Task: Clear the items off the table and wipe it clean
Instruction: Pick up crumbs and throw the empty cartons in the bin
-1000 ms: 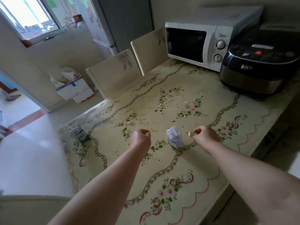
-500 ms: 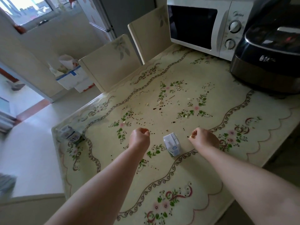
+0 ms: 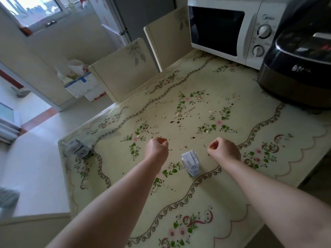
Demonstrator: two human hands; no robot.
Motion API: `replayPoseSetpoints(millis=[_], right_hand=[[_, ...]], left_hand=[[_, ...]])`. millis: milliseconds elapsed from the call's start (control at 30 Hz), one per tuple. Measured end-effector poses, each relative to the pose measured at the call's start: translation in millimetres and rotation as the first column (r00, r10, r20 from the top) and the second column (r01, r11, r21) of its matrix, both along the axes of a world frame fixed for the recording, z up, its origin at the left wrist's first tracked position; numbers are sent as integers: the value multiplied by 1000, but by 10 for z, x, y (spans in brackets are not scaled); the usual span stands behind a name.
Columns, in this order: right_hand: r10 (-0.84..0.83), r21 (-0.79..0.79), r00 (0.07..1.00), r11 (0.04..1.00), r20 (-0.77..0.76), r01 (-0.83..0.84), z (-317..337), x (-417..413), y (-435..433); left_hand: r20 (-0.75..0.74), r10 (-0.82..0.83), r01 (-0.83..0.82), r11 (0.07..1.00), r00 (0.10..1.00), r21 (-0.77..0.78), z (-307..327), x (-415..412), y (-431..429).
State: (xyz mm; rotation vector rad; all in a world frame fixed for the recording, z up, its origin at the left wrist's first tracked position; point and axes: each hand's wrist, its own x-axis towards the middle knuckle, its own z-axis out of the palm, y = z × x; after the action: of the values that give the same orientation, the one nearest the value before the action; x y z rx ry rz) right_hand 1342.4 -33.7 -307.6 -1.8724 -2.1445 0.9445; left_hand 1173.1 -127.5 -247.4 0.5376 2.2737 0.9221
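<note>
Over the table (image 3: 179, 197), both hands had barely budged since a second earlier. Left hand (image 3: 156, 148) and right hand (image 3: 223, 149) hovered as fists either side of the upright milk carton (image 3: 190, 162). Left looked empty. The crumb the right had pinched wasn't showing anymore, so I couldn't tell if it was still held. Clearing had hardly started imo.

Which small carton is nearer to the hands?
The white carton between left hand and right hand; the other carton sits at the left corner of the table.

Both fists slide toward 12 o'clock: I log left hand (image 3: 157, 149) and right hand (image 3: 224, 149) beyond the small carton (image 3: 190, 162), no longer level. Pale crumb (image 3: 211, 148) barely shows now.
</note>
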Motion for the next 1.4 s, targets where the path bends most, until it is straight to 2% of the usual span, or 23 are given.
replayPoseSetpoints(millis=[100, 133, 200, 300, 433, 667, 800, 933, 1167, 1400], right_hand=[[-97, -84, 967, 993, -236, 79, 108, -102, 119], [-164, -160, 925, 980, -343, 115, 138, -151, 159], [-352, -387, 769, 910, -534, 148, 203, -255, 228], [-544, -630, 582, 774, -605, 69, 292, -387, 324], [-652, -761, 472, 645, -593, -65, 326, -566, 458], [-687, -818, 475, 559, -550, -138, 271, -915, 555], [-615, -772, 555, 630, -560, -82, 195, -1073, 655], [-591, -726, 578, 687, -563, -4, 70, -1128, 818], [-580, -711, 581, 703, -572, 2, -68, -1084, 925], [-624, -727, 515, 686, -588, 1, -156, -980, 1025]], left_hand=[[-12, -1, 1, 1000, 1000, -8, -2, -70, 12], [-14, -1, 0, 1000, 1000, -12, -6, -94, 18], [-24, 1, -2, 1000, 1000, -26, -25, -141, 36], [-35, 4, -6, 999, 999, -49, -75, -221, 70], [-44, 19, -21, 998, 999, -59, -124, -375, 164], [-85, 12, -22, 994, 996, -110, -222, -720, 427], [-111, -18, 1, 988, 994, -153, -307, -934, 654], [-130, -93, 69, 982, 987, -178, -428, -1079, 991], [-256, -319, 259, 935, 913, -242, -596, -984, 1611], [-331, -322, 232, 931, 887, -283, -747, -896, 1940]])
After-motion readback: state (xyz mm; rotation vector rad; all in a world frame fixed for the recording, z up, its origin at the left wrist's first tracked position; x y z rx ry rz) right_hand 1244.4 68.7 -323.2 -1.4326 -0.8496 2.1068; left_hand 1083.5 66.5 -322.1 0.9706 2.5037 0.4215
